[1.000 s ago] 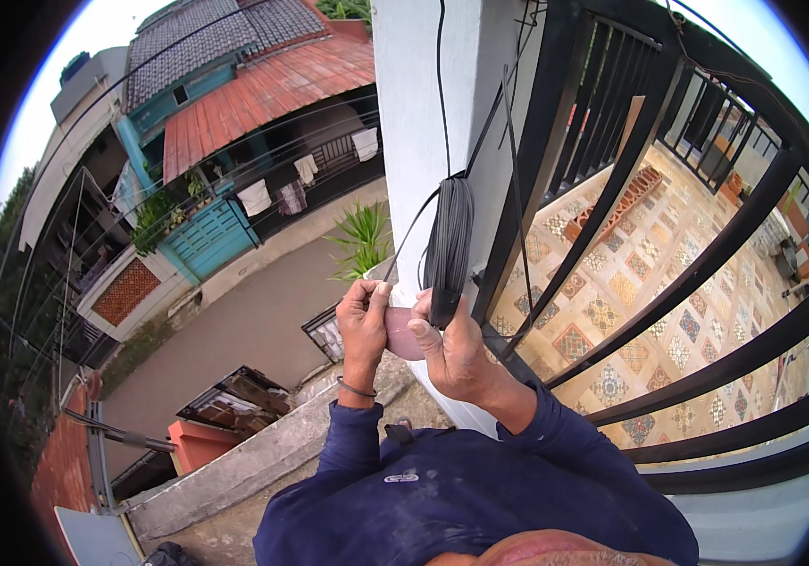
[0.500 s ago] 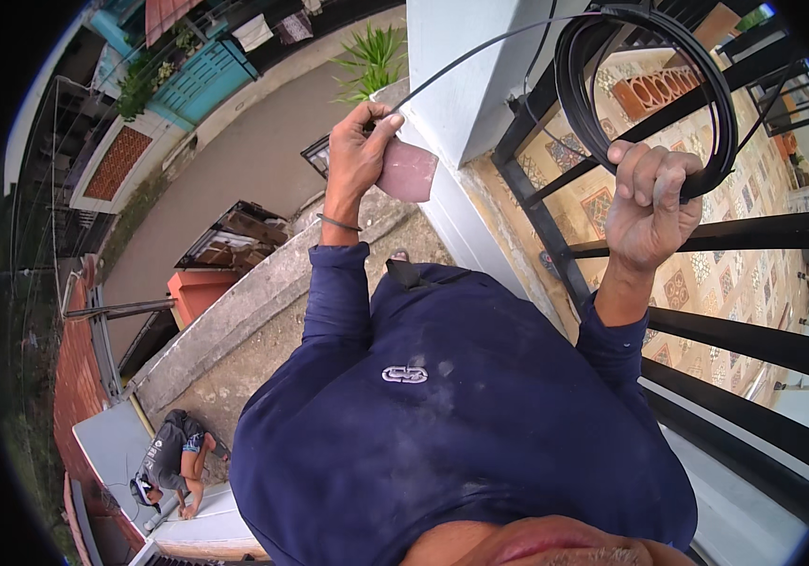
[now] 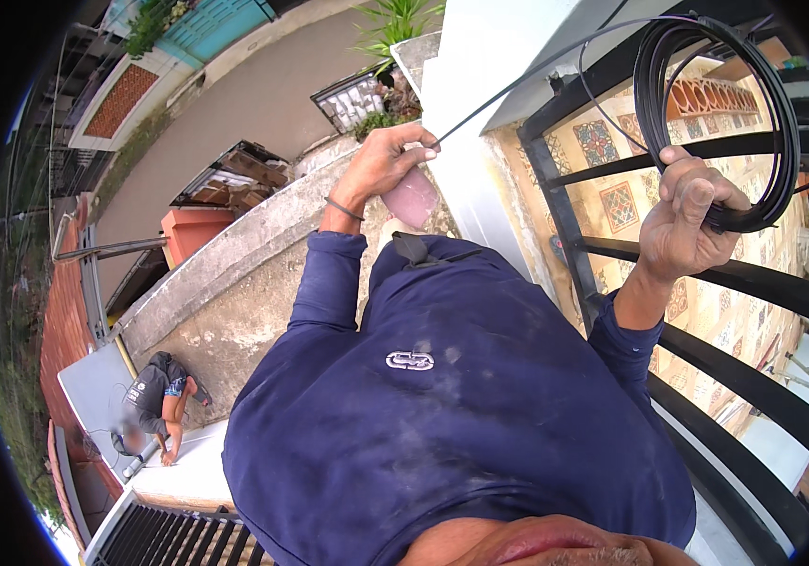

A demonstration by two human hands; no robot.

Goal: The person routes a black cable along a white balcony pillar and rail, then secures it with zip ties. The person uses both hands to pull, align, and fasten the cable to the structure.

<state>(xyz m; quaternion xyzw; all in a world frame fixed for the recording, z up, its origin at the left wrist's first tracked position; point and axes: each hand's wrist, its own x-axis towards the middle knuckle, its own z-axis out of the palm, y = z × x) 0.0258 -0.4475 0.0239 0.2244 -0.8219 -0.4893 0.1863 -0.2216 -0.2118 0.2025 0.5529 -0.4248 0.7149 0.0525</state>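
My left hand (image 3: 383,162) pinches a black cable (image 3: 484,101) between thumb and finger and also holds a pink flat piece (image 3: 409,200), which hangs below its fingers. Out to the right, my right hand (image 3: 687,212) is closed round the bottom of a black cable coil (image 3: 777,113), held upright in front of the black railing. The cable runs from my left hand up across a white pillar to the top of the coil.
A white pillar (image 3: 461,66) and black railing (image 3: 555,189) border a tiled balcony (image 3: 617,203). A concrete ledge (image 3: 192,283) runs along the street. A co-worker (image 3: 150,396) crouches at the lower left by a white surface. A red structure (image 3: 192,236) stands outside.
The coil has swung right, away from the pillar, and opened into a loop in my right hand. My left hand rose, then dipped slightly and moved right. The co-worker has come into view.
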